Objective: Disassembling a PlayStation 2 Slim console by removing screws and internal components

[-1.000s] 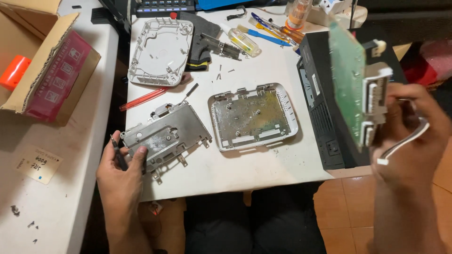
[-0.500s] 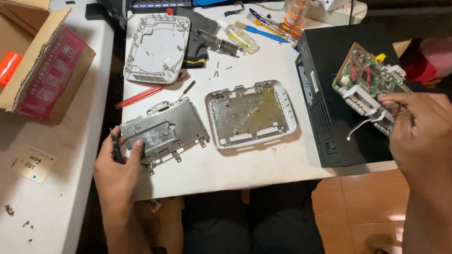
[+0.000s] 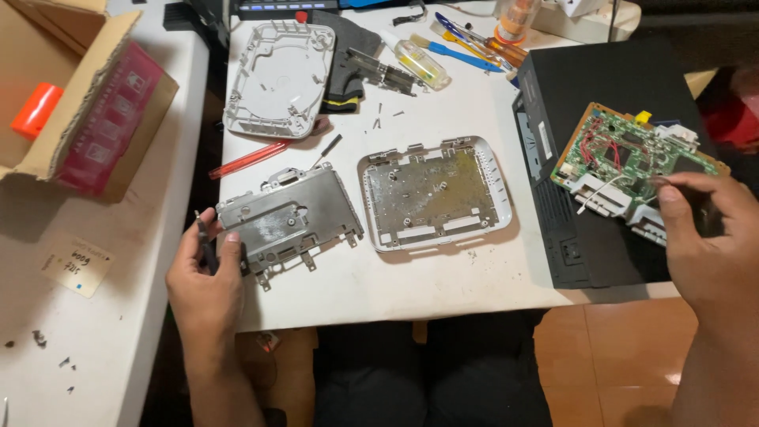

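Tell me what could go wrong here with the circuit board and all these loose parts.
The green circuit board lies on the black box under the right hand; a nudge might slide it off. The metal plate at the table edge, held by the left hand, could slip down. Small screws near the tools may easily scatter.

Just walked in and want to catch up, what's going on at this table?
A person is working on a taken-apart device. The right hand rests on a green circuit board lying on a black box. The left hand holds a small dark tool beside a grey metal plate. Two white plastic shells, a red screwdriver and loose screws lie on the white table.
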